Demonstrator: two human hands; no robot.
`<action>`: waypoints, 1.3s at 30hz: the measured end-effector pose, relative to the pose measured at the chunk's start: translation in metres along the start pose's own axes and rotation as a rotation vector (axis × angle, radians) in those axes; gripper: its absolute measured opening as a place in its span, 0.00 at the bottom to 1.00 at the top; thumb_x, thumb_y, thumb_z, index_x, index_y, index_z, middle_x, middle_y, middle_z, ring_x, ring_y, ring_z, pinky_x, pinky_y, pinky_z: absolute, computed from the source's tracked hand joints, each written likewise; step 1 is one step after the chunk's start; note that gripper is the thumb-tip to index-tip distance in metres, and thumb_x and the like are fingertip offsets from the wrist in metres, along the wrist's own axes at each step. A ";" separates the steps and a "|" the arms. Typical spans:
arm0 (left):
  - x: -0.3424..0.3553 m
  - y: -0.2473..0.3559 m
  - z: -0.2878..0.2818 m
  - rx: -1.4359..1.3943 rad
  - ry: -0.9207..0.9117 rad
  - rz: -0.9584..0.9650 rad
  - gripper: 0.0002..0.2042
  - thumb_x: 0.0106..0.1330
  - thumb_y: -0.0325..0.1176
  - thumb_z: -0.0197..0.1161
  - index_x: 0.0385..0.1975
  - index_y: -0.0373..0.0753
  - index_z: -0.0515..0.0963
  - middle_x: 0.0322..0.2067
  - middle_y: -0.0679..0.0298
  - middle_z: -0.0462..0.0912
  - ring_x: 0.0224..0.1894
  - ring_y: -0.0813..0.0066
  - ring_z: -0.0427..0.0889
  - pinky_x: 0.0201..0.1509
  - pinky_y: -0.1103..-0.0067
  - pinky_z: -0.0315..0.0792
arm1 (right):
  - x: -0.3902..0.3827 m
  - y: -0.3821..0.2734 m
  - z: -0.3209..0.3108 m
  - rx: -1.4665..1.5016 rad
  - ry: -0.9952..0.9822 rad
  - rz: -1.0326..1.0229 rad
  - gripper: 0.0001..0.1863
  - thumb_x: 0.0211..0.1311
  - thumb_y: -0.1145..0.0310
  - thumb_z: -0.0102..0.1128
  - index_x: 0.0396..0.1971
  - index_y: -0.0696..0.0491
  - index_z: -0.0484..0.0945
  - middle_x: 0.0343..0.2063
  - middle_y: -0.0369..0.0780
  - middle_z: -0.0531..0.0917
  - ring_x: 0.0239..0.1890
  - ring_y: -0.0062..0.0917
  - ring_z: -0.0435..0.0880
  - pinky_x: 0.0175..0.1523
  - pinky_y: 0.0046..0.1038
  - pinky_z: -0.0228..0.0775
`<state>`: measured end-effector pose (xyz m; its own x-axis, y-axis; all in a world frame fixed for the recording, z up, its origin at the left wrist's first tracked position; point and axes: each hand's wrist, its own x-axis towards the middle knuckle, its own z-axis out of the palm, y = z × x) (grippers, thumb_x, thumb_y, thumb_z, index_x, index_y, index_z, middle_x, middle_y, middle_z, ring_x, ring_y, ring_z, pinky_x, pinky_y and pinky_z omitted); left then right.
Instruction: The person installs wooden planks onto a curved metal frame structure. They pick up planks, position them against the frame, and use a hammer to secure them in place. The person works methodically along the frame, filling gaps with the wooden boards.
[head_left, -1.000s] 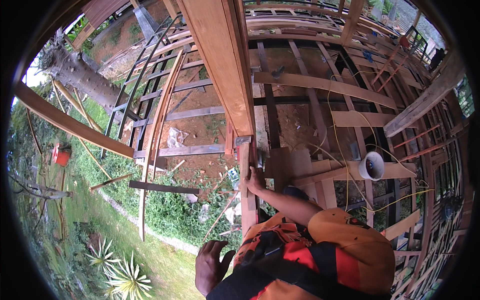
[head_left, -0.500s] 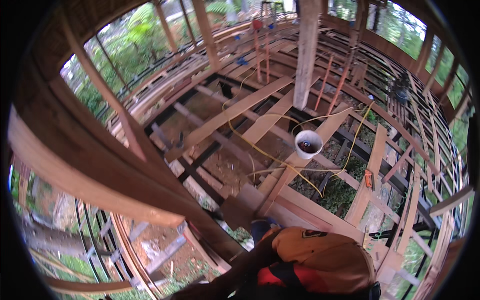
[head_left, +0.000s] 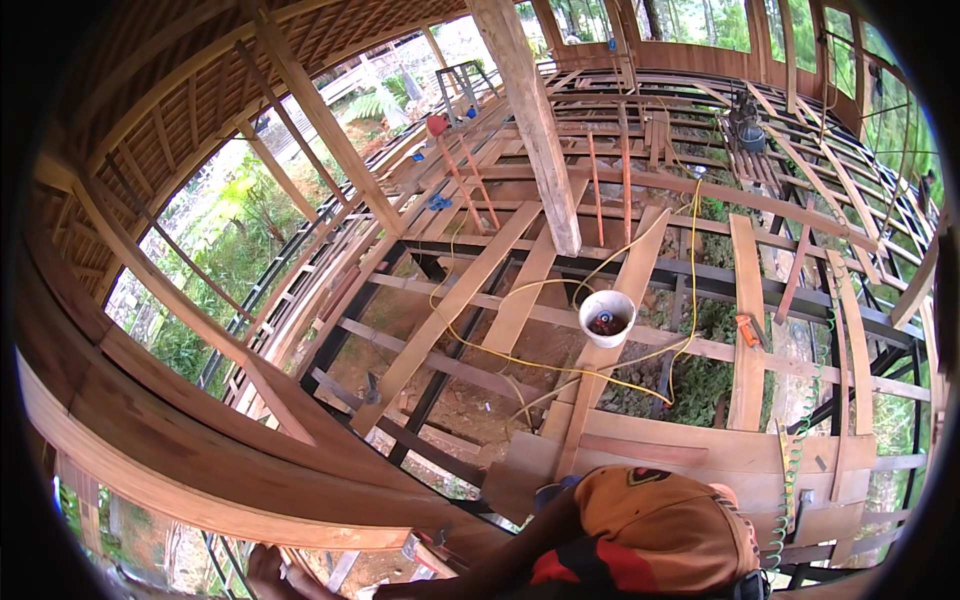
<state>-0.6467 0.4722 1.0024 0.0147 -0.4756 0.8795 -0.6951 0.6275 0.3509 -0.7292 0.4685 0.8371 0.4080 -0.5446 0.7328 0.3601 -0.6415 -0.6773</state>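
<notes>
My left hand (head_left: 272, 574) shows at the lower left, just under the near end of a long curved wooden beam (head_left: 270, 512). Its fingers look bent, but blur and the bottom edge of the picture hide what they hold or touch. A dark forearm (head_left: 480, 578) runs towards it from beside my orange garment (head_left: 650, 515), which has black and red patches. My right hand is out of sight. Past the garment lie wide boards (head_left: 680, 440) across an open floor frame, with a blue shoe tip (head_left: 548, 493) at their edge.
A white bucket (head_left: 607, 318) with things inside stands on a plank. A yellow hose (head_left: 530, 362) loops around it. An orange tool (head_left: 747, 330) lies on a plank to the right, near a coiled green hose (head_left: 795, 470). Gaps between joists show soil below. A wooden post (head_left: 530, 130) rises mid-floor.
My view has turned and steadied, so the floor frame looks more level and more roof shows. My left hand has come into sight at the lower left. The bucket and planks stay in place.
</notes>
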 end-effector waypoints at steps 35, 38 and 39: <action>-0.158 -0.053 0.025 -0.391 -1.246 -0.495 0.21 0.72 0.33 0.58 0.61 0.30 0.72 0.56 0.46 0.79 0.53 0.51 0.81 0.58 0.66 0.75 | -0.076 -0.041 -0.064 0.454 0.141 0.666 0.13 0.72 0.64 0.55 0.27 0.54 0.71 0.25 0.34 0.71 0.31 0.20 0.71 0.41 0.27 0.65; -0.149 -0.060 0.024 -0.408 -1.222 -0.468 0.17 0.75 0.32 0.56 0.57 0.29 0.75 0.55 0.49 0.80 0.53 0.54 0.82 0.59 0.68 0.75 | -0.084 -0.035 -0.074 0.269 0.178 0.589 0.11 0.77 0.64 0.52 0.32 0.53 0.72 0.24 0.35 0.74 0.28 0.20 0.73 0.37 0.26 0.66; -0.147 -0.064 0.023 -0.416 -1.228 -0.462 0.15 0.76 0.32 0.55 0.56 0.28 0.76 0.54 0.49 0.81 0.53 0.55 0.82 0.60 0.68 0.74 | -0.086 -0.033 -0.079 0.126 0.178 0.542 0.12 0.77 0.64 0.52 0.32 0.54 0.72 0.25 0.36 0.75 0.30 0.20 0.75 0.38 0.27 0.67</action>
<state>-0.6208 0.4874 0.8436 -0.6063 -0.7873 -0.1118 -0.5333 0.2983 0.7916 -0.8426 0.4943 0.8017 0.4189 -0.8664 0.2719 0.2405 -0.1829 -0.9533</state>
